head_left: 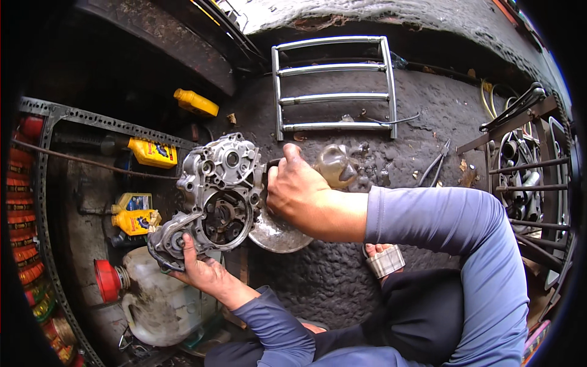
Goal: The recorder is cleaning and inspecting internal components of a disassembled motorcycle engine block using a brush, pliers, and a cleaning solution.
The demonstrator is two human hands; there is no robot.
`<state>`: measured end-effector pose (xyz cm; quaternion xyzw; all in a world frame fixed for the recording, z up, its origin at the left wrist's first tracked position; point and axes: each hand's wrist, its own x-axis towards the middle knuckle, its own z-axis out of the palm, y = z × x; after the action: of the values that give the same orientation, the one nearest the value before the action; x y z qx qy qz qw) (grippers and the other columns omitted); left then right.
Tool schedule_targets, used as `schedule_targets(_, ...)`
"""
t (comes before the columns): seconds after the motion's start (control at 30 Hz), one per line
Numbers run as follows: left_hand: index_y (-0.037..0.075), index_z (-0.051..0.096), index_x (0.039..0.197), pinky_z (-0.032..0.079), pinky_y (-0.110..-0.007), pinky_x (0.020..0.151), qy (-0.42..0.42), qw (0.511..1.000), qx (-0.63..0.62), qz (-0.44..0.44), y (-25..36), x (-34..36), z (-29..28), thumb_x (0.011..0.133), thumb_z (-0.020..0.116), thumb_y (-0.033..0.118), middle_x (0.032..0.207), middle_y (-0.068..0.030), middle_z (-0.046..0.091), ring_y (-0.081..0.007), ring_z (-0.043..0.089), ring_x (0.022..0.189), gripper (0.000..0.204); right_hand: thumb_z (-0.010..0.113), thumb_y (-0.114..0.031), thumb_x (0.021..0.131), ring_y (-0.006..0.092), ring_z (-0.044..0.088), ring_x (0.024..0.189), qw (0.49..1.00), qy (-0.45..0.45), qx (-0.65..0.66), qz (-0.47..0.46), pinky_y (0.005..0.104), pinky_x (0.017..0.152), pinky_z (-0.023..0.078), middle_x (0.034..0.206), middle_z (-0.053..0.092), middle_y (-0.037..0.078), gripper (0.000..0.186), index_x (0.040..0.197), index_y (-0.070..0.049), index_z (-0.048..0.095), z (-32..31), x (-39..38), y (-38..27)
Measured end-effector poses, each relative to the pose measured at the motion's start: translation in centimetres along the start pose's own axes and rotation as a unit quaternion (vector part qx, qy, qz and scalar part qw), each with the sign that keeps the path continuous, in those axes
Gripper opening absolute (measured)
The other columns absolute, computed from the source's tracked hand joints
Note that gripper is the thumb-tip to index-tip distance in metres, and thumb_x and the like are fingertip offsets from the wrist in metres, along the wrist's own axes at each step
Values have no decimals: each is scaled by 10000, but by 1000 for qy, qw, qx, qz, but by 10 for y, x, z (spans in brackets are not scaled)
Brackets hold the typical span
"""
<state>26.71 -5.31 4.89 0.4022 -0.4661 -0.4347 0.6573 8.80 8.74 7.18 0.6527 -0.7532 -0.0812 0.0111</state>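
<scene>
A silver engine casing (232, 159) with a large round opening stands at centre left, tilted toward me. My left hand (205, 269) grips its lower-left end, thumb on the face beside a small boss. My right hand (296, 189) is curled just right of the casing, its fingers closed around something dark, mostly hidden, that I cannot make out. Below that hand lies a dirty round metal pan (275, 238), partly covered by my wrist. A cloudy translucent plastic container (336, 165) sits beyond my right hand.
A chrome rack (333, 98) lies at the back, pliers (431, 168) to the right. Yellow bottles (153, 153) and a large jug (162, 306) with a red funnel (107, 278) are at left, beside a perforated shelf frame (43, 202). A metal rack of parts (529, 196) stands at right.
</scene>
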Motion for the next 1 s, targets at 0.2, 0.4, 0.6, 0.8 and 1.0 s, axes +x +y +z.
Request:
schedule_targets(0.2,-72,581,1307,554,-388,966,-105,991,-71,-46,-17,32,-25,838,796,58,1265,-152,664,-249,672,1081,532,625,-252,902,262,659,921,999,-15,-9,29,516,960,371,934,681,77,221,961,-130,800,2,-1,7)
schedule_targets(0.4,-50,637,1259,531,-410,992,-77,973,-106,-191,-27,43,-38,857,815,148,1240,-145,696,-269,680,1097,482,655,-262,875,232,660,875,994,72,-24,76,488,914,378,882,664,67,178,864,-137,781,-6,-6,44)
schedule_targets(0.6,-60,664,1203,541,-382,948,-39,967,-111,-228,-35,46,-42,860,820,192,1180,-139,716,-259,694,1031,454,664,-245,871,227,655,859,989,86,47,114,497,955,367,874,648,68,164,872,-124,775,-34,-17,76)
schedule_targets(0.8,-62,644,1246,541,-374,957,-48,966,-115,-227,-28,37,-37,874,798,172,1237,-149,691,-261,681,1079,465,691,-201,834,243,635,985,982,174,41,60,533,977,369,964,630,75,187,983,-92,721,34,-25,55)
schedule_targets(1.0,-33,569,1353,527,-407,1022,-103,982,-100,-119,-24,26,-34,847,755,20,1301,-142,646,-274,653,1129,542,780,-170,727,287,610,1091,965,67,236,98,547,926,417,1103,599,79,454,1144,-132,603,109,-42,83)
